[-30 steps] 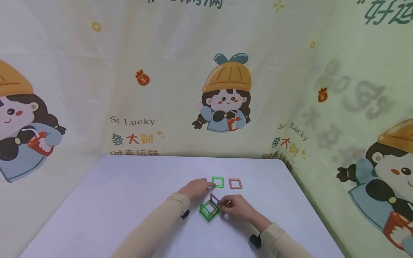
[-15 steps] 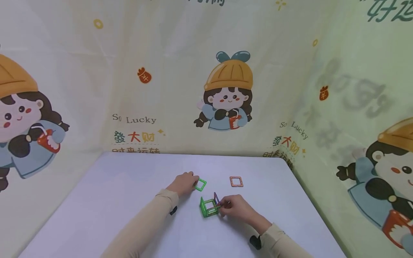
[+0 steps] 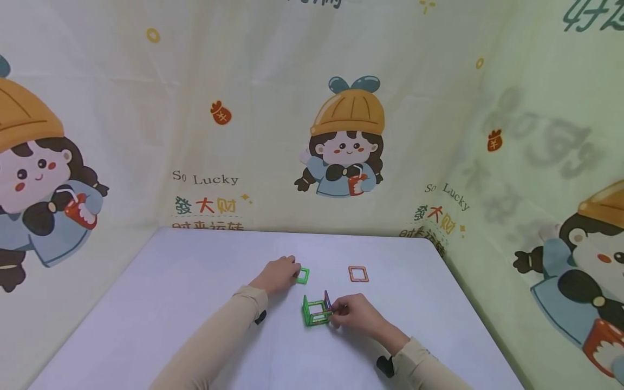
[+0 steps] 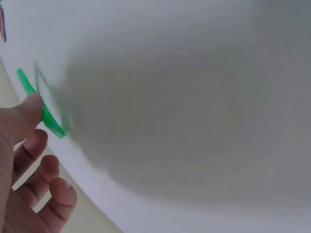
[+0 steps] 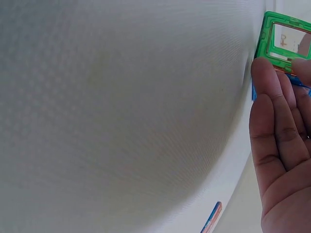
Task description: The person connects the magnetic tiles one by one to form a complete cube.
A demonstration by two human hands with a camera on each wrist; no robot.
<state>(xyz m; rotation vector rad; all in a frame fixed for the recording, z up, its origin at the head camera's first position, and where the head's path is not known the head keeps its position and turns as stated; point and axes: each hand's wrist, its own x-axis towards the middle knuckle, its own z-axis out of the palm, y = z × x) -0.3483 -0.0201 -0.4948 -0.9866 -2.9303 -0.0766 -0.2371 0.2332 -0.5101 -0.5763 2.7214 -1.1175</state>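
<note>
My left hand (image 3: 275, 275) pinches a green square magnetic tile (image 4: 52, 125) between thumb and index finger. The left wrist view shows that tile tilted on edge close to the white table. Nearer to me stands a small structure of green magnetic tiles (image 3: 306, 312), with upright sides around a see-through base. A purple tile (image 3: 327, 298) rises at its right back. My right hand (image 3: 359, 315) grips the structure's right side. In the right wrist view its fingers hold a green frame (image 5: 265, 46), with a blue edge (image 5: 295, 81) below. The fingers partly hide the join.
An orange square magnetic tile (image 3: 358, 280) lies flat behind my right hand. The white table (image 3: 205, 254) ends at a printed cloth backdrop (image 3: 273, 162). In the right wrist view a blue-and-orange tile edge (image 5: 212, 217) shows low down.
My left hand has taken hold of the green tile and drawn it left, away from the orange one. The green-and-purple structure has turned slightly while my right hand stays on it.
</note>
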